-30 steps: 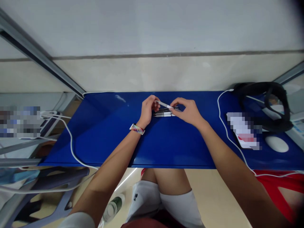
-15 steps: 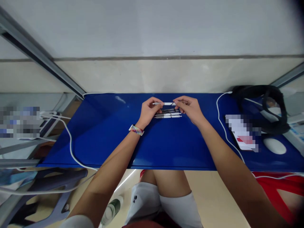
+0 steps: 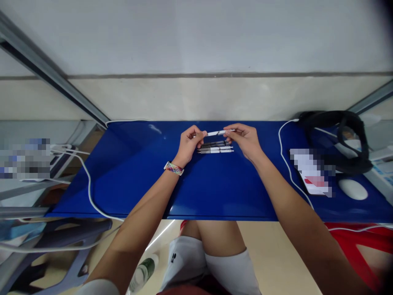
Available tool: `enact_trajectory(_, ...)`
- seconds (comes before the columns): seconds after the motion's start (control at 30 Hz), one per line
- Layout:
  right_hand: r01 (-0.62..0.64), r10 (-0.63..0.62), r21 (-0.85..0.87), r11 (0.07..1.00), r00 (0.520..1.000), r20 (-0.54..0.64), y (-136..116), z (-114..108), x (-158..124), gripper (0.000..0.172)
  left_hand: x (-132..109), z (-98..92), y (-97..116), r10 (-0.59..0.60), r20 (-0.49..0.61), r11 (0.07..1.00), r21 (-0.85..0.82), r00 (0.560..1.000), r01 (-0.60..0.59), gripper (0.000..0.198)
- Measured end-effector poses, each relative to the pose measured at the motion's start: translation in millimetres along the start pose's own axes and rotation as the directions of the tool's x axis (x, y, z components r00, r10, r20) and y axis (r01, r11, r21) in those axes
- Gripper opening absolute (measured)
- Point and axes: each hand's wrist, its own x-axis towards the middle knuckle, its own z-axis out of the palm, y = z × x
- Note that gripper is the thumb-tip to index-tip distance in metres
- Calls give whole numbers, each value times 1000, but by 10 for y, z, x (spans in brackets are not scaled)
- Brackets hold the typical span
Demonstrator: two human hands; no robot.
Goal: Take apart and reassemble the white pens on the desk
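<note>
1. Location: a white-barrelled pen (image 3: 215, 133) lies crosswise between the two hands, at 12 o'clock from the wearer, over the far part of the blue table (image 3: 227, 188). Its 3 o'clock end sits slightly nearer the wall.
2. Left hand (image 3: 187, 145): thumb and fingertips closed in a pinch on the 9 o'clock end of the pen.
3. Right hand (image 3: 248, 141): thumb and fingers pinched near the 3 o'clock end, a short length projecting past them.
4. Adjacent stock: a row of pens (image 3: 215, 150), white and dark, lies at 6 o'clock from the held one, roughly parallel and close-set. Exact count cannot be confirmed.
5. Handling, as judged: light, stiff and smooth; likely to roll or twist if gripped loosely. Not notably fragile, though any thin tip or clip would tolerate bending poorly.
6. Recommended hold: fingertip pinch on the barrel, one grip either side of mid-length, clear of the tip.
</note>
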Motion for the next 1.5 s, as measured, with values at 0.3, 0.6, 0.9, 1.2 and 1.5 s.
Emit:
enact_trajectory(0.3, -74, 73, 73, 995, 997, 15, 50, -4, 8, 35, -15, -7, 32, -3, 0, 996, 91, 1000, 3, 37)
enact_trajectory(0.6, -100, 100, 97, 990, 995, 2, 95, -36, 45, 31, 45, -91, -55, 28, -2, 992, 125, 1000, -27, 25)
enact_trajectory(0.9, -49, 47, 63, 997, 998, 32, 175, -24, 57, 35, 70, -141, -55, -3, -85, 981, 191, 996, 19, 46)
enact_trajectory(1.2, -22, 24, 67, 997, 999, -27, 148, 34, 30, 34, 82, -127, -17, 1, -144, 979, 202, 990, 28, 50)
enact_trajectory(1.5, -31, 37, 97, 995, 998, -58, 161, 36, 47, 33, 88, -140, -48, 108, -57, 971, 220, 992, -93, 32)
